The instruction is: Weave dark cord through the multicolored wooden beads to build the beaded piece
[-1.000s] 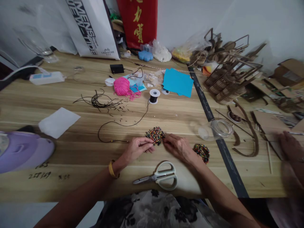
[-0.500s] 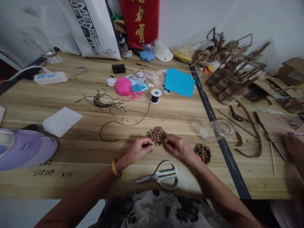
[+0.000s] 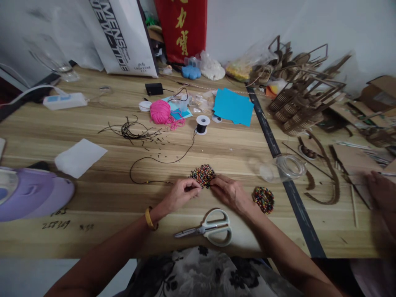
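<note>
A thin black cord [image 3: 157, 160] with a few small beads on it runs from a white spool [image 3: 202, 125] to my left hand [image 3: 182, 193]. That hand is closed in a pinch on the cord, its tip hardly visible, just left of a pile of small multicoloured beads [image 3: 202, 175]. At the pile's right edge, my right hand [image 3: 230, 192] touches the beads with its fingers drawn together; what is between the fingertips is hidden. Right of my right wrist lies a coil of strung beads [image 3: 263, 199]. Pale-handled scissors [image 3: 206, 229] rest below both hands.
Behind the cord lie loose black cord pieces [image 3: 130, 131], a pink yarn ball [image 3: 160, 111] and blue sheets [image 3: 233, 107]. A purple appliance [image 3: 34, 194] stands at left. To the right are a clear tape roll [image 3: 291, 166], brown woven baskets [image 3: 297, 107] and another person's hand [image 3: 379, 187].
My right hand has shifted slightly left and lower, its fingers now against the bead pile's right edge. My left hand stays in place with the cord.
</note>
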Available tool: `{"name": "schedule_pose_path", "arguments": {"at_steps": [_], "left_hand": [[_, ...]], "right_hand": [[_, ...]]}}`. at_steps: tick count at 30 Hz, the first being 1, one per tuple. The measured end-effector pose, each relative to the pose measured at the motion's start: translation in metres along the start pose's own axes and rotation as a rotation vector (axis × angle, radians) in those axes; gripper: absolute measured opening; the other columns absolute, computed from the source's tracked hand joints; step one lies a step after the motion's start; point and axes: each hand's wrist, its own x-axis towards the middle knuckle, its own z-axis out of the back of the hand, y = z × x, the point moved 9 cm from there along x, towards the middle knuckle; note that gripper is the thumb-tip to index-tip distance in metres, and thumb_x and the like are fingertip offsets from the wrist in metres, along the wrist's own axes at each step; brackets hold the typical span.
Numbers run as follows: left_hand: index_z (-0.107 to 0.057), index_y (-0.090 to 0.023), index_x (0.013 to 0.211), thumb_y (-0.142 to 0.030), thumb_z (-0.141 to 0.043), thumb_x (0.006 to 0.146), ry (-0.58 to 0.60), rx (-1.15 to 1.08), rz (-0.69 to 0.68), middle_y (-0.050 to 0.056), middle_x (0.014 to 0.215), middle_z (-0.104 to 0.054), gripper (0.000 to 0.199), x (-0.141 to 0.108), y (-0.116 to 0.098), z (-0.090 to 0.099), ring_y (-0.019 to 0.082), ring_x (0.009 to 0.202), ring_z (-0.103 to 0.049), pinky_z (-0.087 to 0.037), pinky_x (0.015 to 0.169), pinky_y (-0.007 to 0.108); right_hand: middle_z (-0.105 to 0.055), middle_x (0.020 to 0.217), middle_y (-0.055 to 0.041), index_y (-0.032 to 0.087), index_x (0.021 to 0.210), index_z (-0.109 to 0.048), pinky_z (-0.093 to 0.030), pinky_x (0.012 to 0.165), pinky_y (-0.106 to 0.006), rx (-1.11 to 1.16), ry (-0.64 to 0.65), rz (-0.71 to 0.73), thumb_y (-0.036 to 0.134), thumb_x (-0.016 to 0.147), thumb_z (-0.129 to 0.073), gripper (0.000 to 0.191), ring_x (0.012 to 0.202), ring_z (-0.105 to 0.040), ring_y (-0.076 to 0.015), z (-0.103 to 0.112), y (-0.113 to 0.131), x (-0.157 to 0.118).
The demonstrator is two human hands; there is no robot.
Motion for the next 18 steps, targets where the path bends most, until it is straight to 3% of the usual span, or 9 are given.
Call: {"name": "schedule_pose_path", "arguments": {"at_steps": [14,18], "left_hand": [[-0.063,-0.012,0.070,-0.021,-0.057,0.079,-0.008,0.005,-0.025,0.001,0.062,-0.061,0.014,0.0008,0.0015,-0.0001,0.011,0.058,-0.053,-0.040,0.056,0.020],[-0.063,-0.012,0.070,-0.021,-0.057,0.079,-0.001,0.001,-0.015,0.001,0.062,-0.061,0.014,0.0010,0.0022,-0.0006,0.011,0.058,-0.053,-0.040,0.056,0.020]], "right_hand": [[-0.060,0.088,-0.0072,0.019,0.093,-0.060,-0.044,0.066,-0.024,-0.072,-0.014,0.028,0.013,0.091,-0.045,0.016,0.076,-0.058,-0.0159,-0.0073,0.0008,0.0025],[-0.061,0.089,-0.0077,0.018,0.094,-0.059,-0.046,0.069,-0.026,0.053,-0.067,0.028,0.015,0.092,-0.045,0.015,0.078,-0.058,-0.0160,0.0012,0.0032,0.0023]]}}
